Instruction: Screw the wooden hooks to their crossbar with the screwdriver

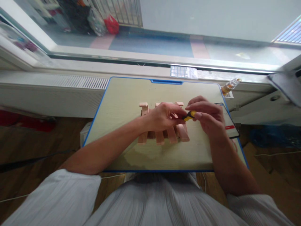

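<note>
Both my hands meet above the right part of a peach-coloured slatted piece (160,138) with curved ends, which lies on a folding table (124,91). Between my fingers is a short yellow-and-black handle (190,116), shaped like that of a small screwdriver; its far end is hidden. My right hand (210,116) pinches its yellow end between thumb and fingers. The fingertips of my left hand (164,116) close round its darker end. My left hand and wrist cover the middle of the slatted piece.
A phone (229,125) with a lit screen lies at the table's right side, beside my right wrist. Behind its back right corner stands a clear bottle with amber contents (230,86). A clear compartment tray (180,71) rests on the windowsill beyond the table.
</note>
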Demonstrator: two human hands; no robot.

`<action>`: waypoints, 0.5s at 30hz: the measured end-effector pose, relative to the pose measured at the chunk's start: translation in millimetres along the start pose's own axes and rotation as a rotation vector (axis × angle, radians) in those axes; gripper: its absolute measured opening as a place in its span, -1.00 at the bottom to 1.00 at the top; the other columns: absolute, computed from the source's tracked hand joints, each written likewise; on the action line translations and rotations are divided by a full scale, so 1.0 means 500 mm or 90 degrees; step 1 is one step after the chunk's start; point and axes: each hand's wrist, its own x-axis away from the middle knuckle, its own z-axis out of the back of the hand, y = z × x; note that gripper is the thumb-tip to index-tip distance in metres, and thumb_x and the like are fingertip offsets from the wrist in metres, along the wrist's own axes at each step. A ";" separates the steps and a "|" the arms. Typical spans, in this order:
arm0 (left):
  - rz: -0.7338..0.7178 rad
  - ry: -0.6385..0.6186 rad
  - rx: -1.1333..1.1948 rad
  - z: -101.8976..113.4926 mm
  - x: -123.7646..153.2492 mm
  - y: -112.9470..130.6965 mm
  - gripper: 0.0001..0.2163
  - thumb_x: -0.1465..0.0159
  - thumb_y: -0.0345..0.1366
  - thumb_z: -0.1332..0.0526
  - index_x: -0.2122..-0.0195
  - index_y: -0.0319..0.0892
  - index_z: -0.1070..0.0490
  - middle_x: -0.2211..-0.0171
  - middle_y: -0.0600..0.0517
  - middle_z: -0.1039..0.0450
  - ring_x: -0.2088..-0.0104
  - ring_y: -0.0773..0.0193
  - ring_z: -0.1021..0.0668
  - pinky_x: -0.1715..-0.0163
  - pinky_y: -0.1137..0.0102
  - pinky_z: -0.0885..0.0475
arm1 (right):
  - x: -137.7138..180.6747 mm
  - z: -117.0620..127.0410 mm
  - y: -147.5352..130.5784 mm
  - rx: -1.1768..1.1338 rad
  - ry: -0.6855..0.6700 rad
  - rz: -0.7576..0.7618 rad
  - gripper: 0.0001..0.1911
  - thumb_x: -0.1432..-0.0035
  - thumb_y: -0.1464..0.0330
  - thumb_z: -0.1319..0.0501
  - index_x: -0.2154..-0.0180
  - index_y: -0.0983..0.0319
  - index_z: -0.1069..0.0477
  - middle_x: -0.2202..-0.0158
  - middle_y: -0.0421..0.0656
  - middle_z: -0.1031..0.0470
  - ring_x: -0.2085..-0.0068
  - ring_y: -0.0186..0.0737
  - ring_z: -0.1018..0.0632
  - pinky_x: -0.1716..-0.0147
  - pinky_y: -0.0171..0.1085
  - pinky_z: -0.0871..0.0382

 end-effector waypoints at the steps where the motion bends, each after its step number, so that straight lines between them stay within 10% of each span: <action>1: 0.004 0.002 -0.001 0.000 0.000 0.000 -0.82 -0.37 -0.46 -0.35 0.07 -0.21 -0.73 0.12 -0.03 -0.76 0.12 0.25 -0.74 0.08 0.44 -0.62 | 0.000 0.000 -0.002 -0.001 0.002 0.003 -0.83 -0.25 0.22 -0.50 0.13 0.04 -0.81 0.15 -0.11 -0.58 0.22 -0.16 -0.55 0.29 -0.15 -0.50; 15: 0.009 0.005 0.003 0.000 0.000 0.014 -0.85 -0.37 -0.40 -0.39 0.06 -0.23 -0.71 0.19 -0.02 -0.74 0.20 0.29 -0.72 0.10 0.41 -0.65 | -0.002 -0.004 0.001 -0.022 0.008 0.033 -0.86 -0.16 0.42 -0.58 0.24 0.12 -0.72 0.21 -0.15 -0.52 0.19 -0.21 -0.55 0.27 -0.20 -0.45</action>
